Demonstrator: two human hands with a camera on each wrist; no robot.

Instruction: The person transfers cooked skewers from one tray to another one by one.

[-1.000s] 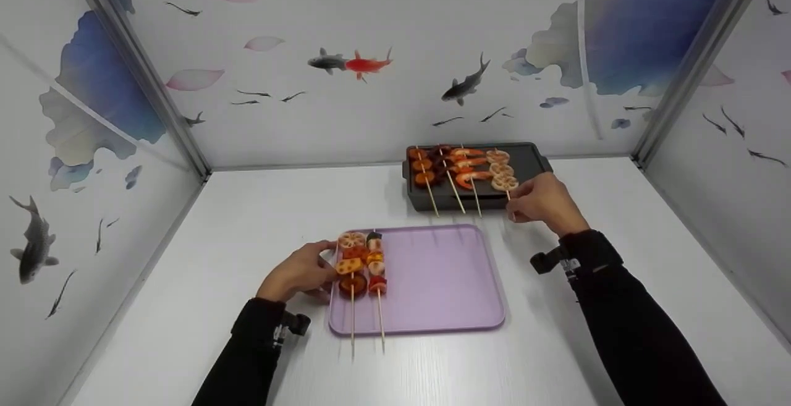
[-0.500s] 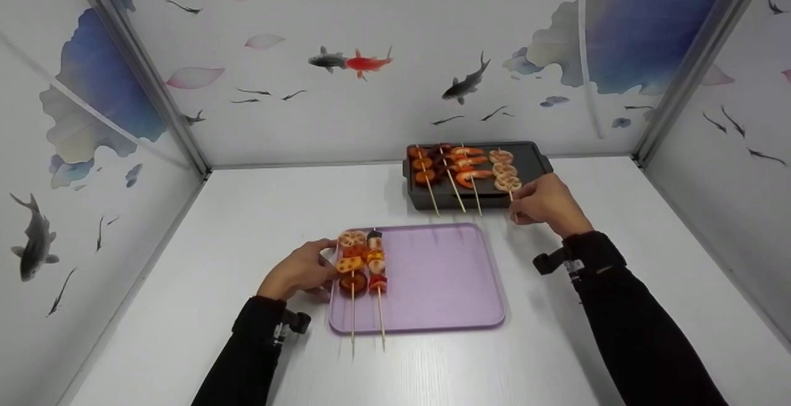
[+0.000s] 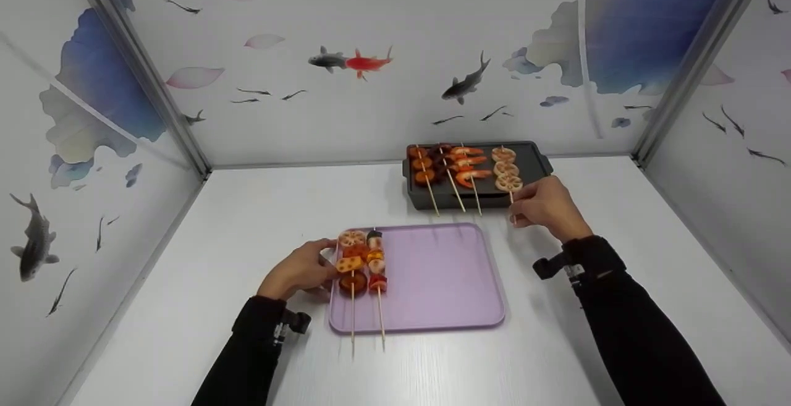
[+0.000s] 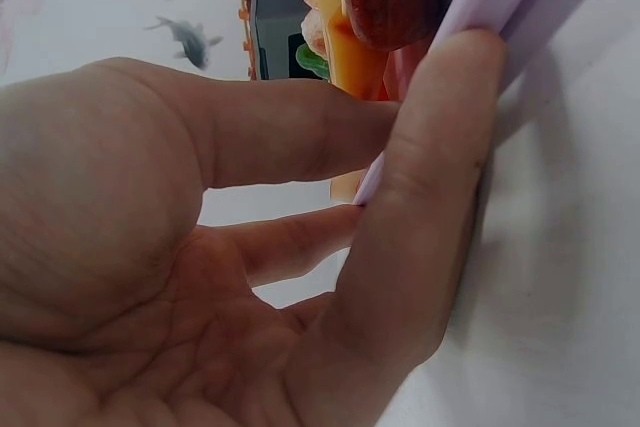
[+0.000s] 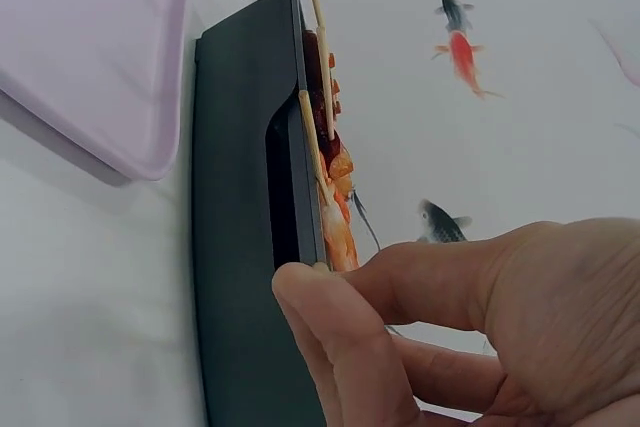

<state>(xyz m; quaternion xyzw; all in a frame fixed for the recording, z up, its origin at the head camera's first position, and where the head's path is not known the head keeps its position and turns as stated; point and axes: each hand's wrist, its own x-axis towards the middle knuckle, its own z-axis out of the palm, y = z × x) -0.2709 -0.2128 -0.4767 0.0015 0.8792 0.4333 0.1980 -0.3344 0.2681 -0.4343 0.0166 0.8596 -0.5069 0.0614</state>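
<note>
A: Since a second ago the right hand (image 3: 547,207) has eased the lotus-root skewer (image 3: 507,174) a little further right on the black grill pan (image 3: 534,160); the left hand (image 3: 296,270) has not shifted.

B: Grip?

A: Right thumb and forefinger pinch the stick's bare end, just off the pan's near rim. Left fingers curl round the lilac tray's (image 3: 432,282) left edge, beside 2 mixed skewers (image 3: 364,257).

B: What could go wrong?

A: I'd judge the pinch is thin: a twist could roll the slices, or swing them against the shrimp skewer (image 3: 469,168) nearby. Dragging the stick over the rim might tip it off the pan.

B: Room?

A: Bare pan to the right of the lotus root, open white table (image 3: 247,208) between pan and tray, and most of the tray is free. 3 other sticks overhang the pan's front rim.
</note>
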